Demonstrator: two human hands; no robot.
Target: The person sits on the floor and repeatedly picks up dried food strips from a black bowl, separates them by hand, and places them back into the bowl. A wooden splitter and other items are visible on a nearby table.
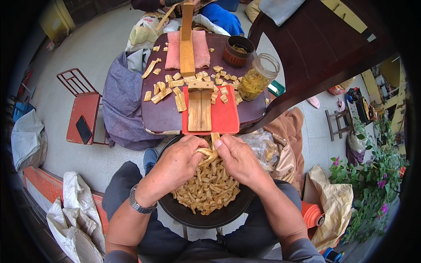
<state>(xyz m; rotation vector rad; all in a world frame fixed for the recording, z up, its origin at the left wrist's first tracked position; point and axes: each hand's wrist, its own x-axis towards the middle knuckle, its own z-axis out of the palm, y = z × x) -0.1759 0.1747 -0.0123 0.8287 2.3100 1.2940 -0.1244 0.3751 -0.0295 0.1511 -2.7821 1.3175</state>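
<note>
A pale yellow, fibrous dried strip (208,153) is bent into a loop between my two hands. My left hand (184,154) grips the looped side, and a metal watch sits on that wrist. The upright end is pinched by the thumb and fingers of my right hand (235,157). Just below both hands, a dark round pan (204,222) holds a heap of short cut pieces (210,190). Beyond my fingers, a slotted wooden block (199,113) lies on a red cloth (225,115) at the table's near edge.
Several cut pieces (164,92) lie scattered over the dark table (164,120). A glass jar (258,77) and a brown pot (238,52) stand at its right. Across it, a person's hands are partly visible near a wooden bar (187,56). A dark chair (315,49) crowds the right side.
</note>
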